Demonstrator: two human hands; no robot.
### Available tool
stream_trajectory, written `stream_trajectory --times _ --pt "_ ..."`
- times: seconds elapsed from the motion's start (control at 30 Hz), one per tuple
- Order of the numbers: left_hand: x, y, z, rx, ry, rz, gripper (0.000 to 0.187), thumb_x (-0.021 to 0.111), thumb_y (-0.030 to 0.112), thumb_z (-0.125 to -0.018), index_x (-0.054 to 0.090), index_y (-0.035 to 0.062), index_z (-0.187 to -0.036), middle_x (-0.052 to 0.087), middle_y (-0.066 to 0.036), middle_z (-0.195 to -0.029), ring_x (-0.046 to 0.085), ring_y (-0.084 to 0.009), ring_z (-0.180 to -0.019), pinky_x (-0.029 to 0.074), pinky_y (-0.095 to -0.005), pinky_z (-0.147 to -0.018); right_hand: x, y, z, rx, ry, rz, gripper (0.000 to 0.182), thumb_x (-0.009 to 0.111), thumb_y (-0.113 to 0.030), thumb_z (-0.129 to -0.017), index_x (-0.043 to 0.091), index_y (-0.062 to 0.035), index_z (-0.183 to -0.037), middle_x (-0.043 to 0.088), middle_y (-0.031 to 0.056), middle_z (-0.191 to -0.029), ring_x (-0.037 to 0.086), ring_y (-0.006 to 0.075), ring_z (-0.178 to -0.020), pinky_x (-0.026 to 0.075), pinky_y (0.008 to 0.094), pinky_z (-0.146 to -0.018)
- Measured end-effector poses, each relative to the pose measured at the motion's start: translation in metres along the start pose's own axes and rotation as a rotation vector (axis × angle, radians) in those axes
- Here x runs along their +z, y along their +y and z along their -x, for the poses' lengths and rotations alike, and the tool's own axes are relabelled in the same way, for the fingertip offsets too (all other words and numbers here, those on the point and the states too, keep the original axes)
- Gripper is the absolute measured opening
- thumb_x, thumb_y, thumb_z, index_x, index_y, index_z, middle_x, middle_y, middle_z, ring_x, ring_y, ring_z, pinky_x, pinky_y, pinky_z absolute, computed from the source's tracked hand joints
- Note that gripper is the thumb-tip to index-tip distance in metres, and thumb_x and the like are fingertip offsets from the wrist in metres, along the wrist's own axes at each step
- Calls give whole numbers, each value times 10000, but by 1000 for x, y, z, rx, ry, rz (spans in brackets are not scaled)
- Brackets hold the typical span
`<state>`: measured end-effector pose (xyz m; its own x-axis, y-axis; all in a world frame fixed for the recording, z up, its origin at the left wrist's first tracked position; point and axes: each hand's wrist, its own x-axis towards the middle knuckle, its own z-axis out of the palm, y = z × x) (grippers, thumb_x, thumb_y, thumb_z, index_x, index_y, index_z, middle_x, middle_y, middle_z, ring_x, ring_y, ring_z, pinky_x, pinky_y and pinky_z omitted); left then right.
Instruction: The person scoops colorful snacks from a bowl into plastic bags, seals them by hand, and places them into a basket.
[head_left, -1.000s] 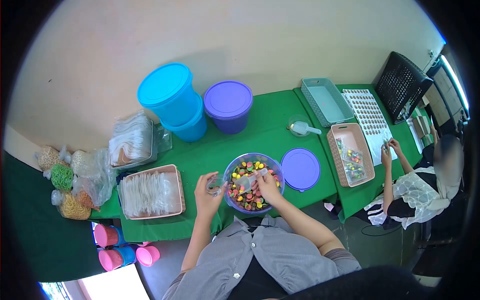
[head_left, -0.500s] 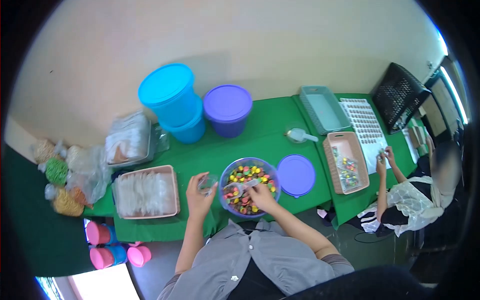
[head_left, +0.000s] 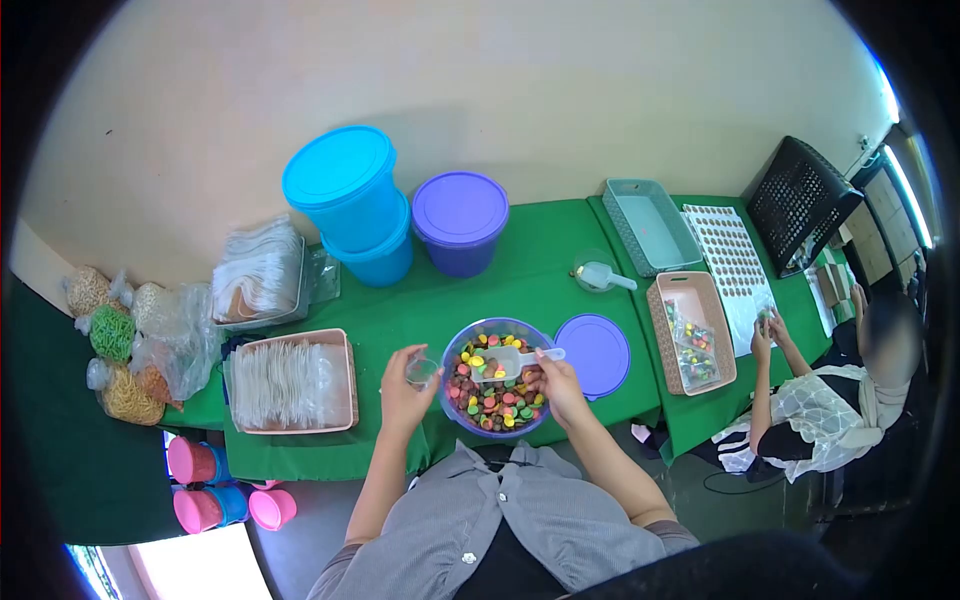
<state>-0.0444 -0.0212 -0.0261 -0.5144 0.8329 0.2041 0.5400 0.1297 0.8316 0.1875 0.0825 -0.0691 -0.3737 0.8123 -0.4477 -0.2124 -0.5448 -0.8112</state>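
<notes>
Right hand (head_left: 556, 384) holds scoop (head_left: 499, 363) over candies (head_left: 492, 397); lid (head_left: 592, 356) beside bowl (head_left: 450, 402).

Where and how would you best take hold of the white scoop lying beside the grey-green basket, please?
I'd pinch the white scoop by its handle, coming from above and the right. The handle points right and slightly towards you, apparently past the rim of the clear dish, leaving its end accessible, while the grey-green basket stands beyond.
</notes>
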Motion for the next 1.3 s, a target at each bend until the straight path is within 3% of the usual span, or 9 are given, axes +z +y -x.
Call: stream_trajectory --times 0.27,0.43,0.5,0.67,0.73,0.93,1.17,1.23,1.3 --pt "27 23 -2 220 -180 -236 559 800 155 -653 581 125 -1166 611 -87 -1047 569 -278 -1045 293 -480 -1052 1 -30 19 -374 219 -3 358 588 -261 -947 620 -45 -663 571 7 -580 469 58 -506 339 235 -487" --pt "30 45 -1 258 -249 -273 670 802 114 -597 545 148 -1215 590 -72 -1095 547 -268 -1088 230 -530 -1083 38 -46 41 -459 159 331 270 613 -205 -929 637 -24 -729 588 29 -621 515 104 -522 375 260 -493" --pt "31 51 2 284 -314 -251 708 798 97 -574 534 156 -1229 578 -68 -1122 532 -270 -1113 203 -532 -1099 45 -51 49 -994 43 699 182 653 -153 -884 642 -18 -762 610 91 -688 549 192 -530 421 292 -513" --pt "30 42 9 363 -173 -202 699 786 97 -630 474 101 -1255 545 -94 -1143 521 -285 -1134 252 -526 -1083 36 -76 71 -1395 51 785 119 674 -93 -820 626 13 -793 621 116 -745 598 254 -592 463 337 -512" --pt "35 30 10 293 300 132 660 794 174 -706 442 68 -1254 522 -130 -1145 511 -276 -1154 329 -477 -1046 31 -77 67 -1322 135 763 105 667 -82 -826 626 9 -794 623 115 -746 599 251 -595 463 336 -519" --pt "-19 49 1 -108 303 951 419 580 325 -947 467 45 -1239 512 -141 -1222 525 -224 -1125 416 -390 -947 5 -34 22 -568 -73 536 159 652 -156 -884 675 -14 -953 626 162 -1131 605 295 -1016 465 361 -907" --pt "-17 34 11 -188 380 694 337 520 298 -986 628 13 -1130 662 -88 -988 610 -121 -818 456 -264 -798 -16 -35 35 -833 436 1090 340 660 -251 -877 562 -23 -1109 447 217 -1303 413 381 -1211 351 474 -1006" --pt "-10 41 23 -227 352 721 297 622 240 -933 639 10 -1121 661 -76 -921 619 -135 -863 479 -263 -766 -4 -51 39 -911 408 1103 366 648 -238 -881 518 -27 -1150 484 173 -1252 448 329 -1174 344 456 -992" --pt "3 45 36 -194 63 670 268 672 153 -892 647 10 -1117 652 -73 -947 618 -134 -853 493 -269 -758 18 -63 48 -756 -116 719 380 655 -263 -877 522 -34 -1151 486 158 -1251 459 291 -1173 368 418 -979"
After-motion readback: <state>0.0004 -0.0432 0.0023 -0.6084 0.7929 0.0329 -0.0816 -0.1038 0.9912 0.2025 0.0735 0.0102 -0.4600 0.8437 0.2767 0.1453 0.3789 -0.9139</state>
